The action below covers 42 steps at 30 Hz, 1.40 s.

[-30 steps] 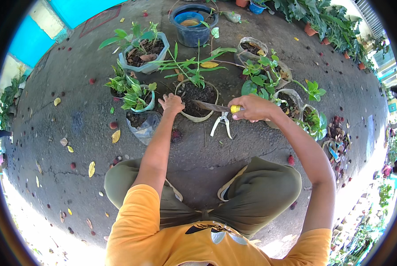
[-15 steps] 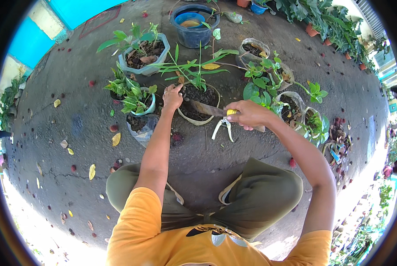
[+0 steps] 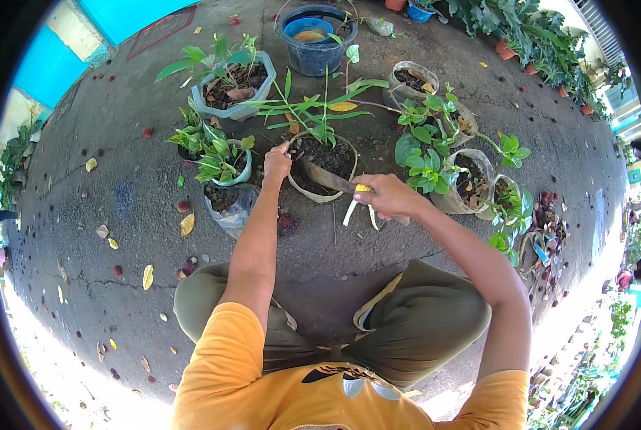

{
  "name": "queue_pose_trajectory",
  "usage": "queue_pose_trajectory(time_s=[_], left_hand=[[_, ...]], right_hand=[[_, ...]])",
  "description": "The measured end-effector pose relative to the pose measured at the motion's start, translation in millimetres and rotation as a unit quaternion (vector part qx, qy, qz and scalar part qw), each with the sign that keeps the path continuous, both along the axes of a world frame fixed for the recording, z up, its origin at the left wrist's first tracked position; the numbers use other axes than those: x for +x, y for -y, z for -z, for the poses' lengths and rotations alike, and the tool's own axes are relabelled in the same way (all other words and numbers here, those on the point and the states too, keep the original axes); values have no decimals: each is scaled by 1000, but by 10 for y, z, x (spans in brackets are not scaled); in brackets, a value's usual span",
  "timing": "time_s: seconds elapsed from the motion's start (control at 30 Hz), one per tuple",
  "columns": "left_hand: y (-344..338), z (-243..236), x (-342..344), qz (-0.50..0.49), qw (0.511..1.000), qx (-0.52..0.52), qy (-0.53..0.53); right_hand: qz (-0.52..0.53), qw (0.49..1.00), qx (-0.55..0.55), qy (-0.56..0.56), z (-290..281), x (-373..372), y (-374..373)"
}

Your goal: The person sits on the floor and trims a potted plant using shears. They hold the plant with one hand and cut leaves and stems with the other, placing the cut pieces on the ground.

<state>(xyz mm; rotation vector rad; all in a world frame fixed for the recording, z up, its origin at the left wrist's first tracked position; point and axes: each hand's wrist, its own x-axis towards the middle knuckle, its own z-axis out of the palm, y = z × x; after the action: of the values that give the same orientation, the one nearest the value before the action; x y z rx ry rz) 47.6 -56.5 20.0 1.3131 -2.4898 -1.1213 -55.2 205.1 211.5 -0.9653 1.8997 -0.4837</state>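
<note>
In front of me stands a round, pale-rimmed pot (image 3: pixel 307 193) of dark soil, with a long-leaved green plant (image 3: pixel 323 129) growing at its far side. My left hand (image 3: pixel 277 163) is closed on the pot's left rim. A knife (image 3: pixel 327 176) with a broad rusty blade is gripped in my right hand (image 3: pixel 386 196), near the pot's right edge. Its blade crosses the rim and its tip reaches the soil; most of the handle is hidden by my fingers. Under the right hand lie pruning shears with white handles (image 3: pixel 350 212), partly covered.
Leafy potted plants stand at left, including a pale blue container (image 3: pixel 233 111) and a soil-filled plastic bag (image 3: pixel 233 208). More bagged plants (image 3: pixel 471 179) stand close on the right. A black bucket (image 3: pixel 311 57) holding a blue pot is beyond. Fallen leaves dot the pavement.
My right hand has moved slightly left with the knife, and the blade now tilts more steeply into the soil. My left hand has shifted slightly down the pot's rim.
</note>
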Motion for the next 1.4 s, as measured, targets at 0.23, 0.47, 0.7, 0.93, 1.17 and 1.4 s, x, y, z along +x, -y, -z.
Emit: queue_pose_trajectory(time_s=[0.23,0.47,0.7,0.93,1.17,1.4], left_hand=[[-84,5,-10,-4,999,-46,18],[-89,9,49,4,1000,-27,-1],[-306,8,32,-60,984,-120,-121],[-778,-60,-275,128,928,-263,-233],[-749,20,-108,85,930,-287,-211],[-535,91,140,1,939,-274,-208]], right_hand=[[56,998,6,37,-139,24,239],[100,993,-7,60,88,8,387],[51,997,45,38,-640,-245,-83],[76,995,59,-38,-927,-414,-338],[51,996,21,-74,-483,-435,-214],[55,997,24,-56,-438,-423,-264]])
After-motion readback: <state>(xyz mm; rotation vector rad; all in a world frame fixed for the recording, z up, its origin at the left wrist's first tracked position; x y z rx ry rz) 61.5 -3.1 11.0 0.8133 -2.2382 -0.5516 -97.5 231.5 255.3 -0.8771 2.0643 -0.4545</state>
